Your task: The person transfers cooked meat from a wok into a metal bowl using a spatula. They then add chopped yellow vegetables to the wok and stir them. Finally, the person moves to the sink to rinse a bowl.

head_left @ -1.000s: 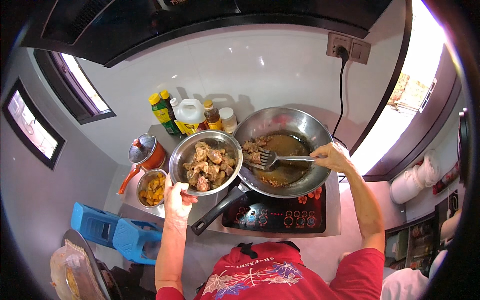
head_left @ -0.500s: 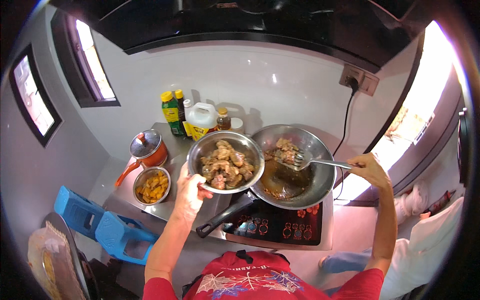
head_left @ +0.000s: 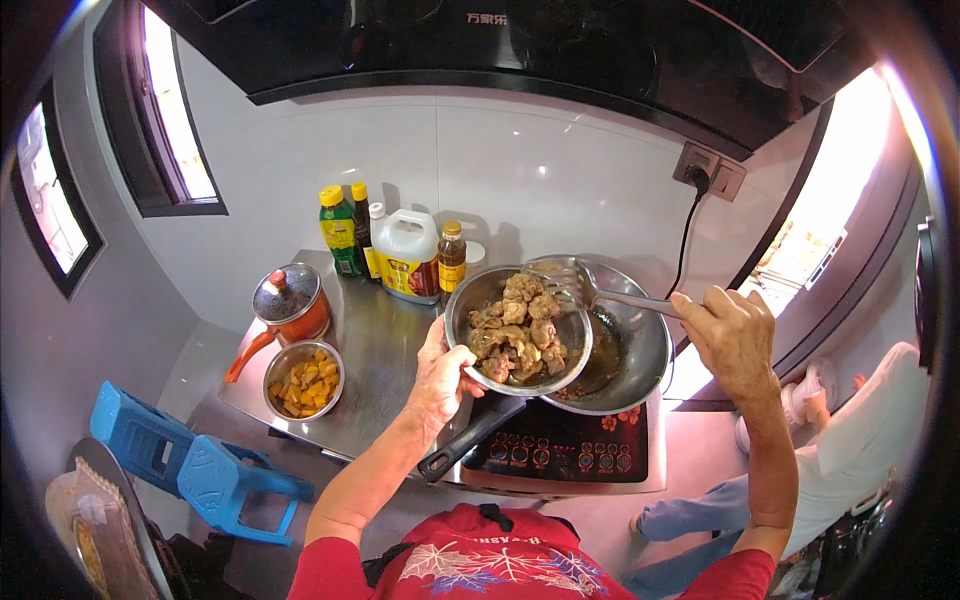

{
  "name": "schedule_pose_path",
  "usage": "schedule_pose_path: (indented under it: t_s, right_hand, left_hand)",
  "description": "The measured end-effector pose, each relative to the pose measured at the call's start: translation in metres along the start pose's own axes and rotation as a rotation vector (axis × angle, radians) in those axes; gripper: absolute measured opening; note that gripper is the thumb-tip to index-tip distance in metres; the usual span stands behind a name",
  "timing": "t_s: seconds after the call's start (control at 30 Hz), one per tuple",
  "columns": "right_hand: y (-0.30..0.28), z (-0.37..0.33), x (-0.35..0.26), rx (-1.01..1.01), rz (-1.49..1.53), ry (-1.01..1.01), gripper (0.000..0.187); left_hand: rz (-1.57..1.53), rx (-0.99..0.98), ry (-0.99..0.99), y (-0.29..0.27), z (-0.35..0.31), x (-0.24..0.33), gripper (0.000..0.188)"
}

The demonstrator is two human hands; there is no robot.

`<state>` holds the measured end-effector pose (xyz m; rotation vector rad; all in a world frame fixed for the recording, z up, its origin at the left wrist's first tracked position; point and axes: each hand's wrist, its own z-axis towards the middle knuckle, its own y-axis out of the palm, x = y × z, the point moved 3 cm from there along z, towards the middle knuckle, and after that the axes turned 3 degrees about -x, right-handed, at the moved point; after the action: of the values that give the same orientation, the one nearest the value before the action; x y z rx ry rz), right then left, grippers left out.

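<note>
In the head view, a steel worktop (head_left: pixel 382 345) carries a saucepan (head_left: pixel 305 322) with a lid and an orange handle, and just in front of it a small bowl (head_left: pixel 272 396) of orange-yellow chunks (head_left: pixel 308 388). Along the wall stand a green bottle (head_left: pixel 339 228), a dark bottle (head_left: pixel 363 222), a white jug (head_left: pixel 407 240) and a brown bottle (head_left: pixel 452 258). At the right, a wok (head_left: pixel 647 335) sits on a black hob (head_left: pixel 560 452), its handle (head_left: pixel 478 437) slanting toward the person. A steel bowl (head_left: pixel 574 352) of meat (head_left: pixel 515 332) is held over the wok's left side and hides much of it. Two blue stools (head_left: pixel 225 483) stand at the left; another person (head_left: pixel 862 440) is near the right edge.

The left hand (head_left: pixel 443 375) has its grip closed on the near left rim of the steel bowl, thumb on top. The right hand (head_left: pixel 733 338) has its fingers wrapped around the handle of a slotted turner (head_left: pixel 632 299); the turner's head is at the bowl's far right rim, beside the meat, and whether they touch cannot be told.

Pale characters mark the hood (head_left: pixel 520 50); the green bottle, jug and brown bottle bear partly yellow labels; the red shirt (head_left: pixel 490 545) has white lettering above printed leaves.
</note>
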<state>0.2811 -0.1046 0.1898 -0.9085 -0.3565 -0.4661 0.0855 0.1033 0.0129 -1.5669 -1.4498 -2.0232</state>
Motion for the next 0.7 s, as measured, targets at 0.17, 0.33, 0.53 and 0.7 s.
schedule_pose_path:
  t_s: [0.17,0.33,0.53,0.7]
  right_hand:
    - [-0.008,-0.007,-0.020,0.148,-0.174,0.005,0.027]
    - [0.000,-0.016,-0.032,0.136,-0.186,-0.056,0.029]
    - [-0.006,-0.011,-0.025,0.221,-0.187,-0.006,0.033]
    - [0.011,-0.008,-0.029,0.281,-0.141,-0.092,0.036]
  left_hand:
    - [-0.028,-0.024,-0.006,-0.004,0.002,-0.005,0.067]
    - [-0.030,-0.028,0.013,-0.009,0.002,-0.006,0.068]
    - [0.024,-0.033,0.057,-0.007,0.000,-0.001,0.068]
    - [0.080,-0.024,0.072,0.000,-0.003,0.004,0.067]
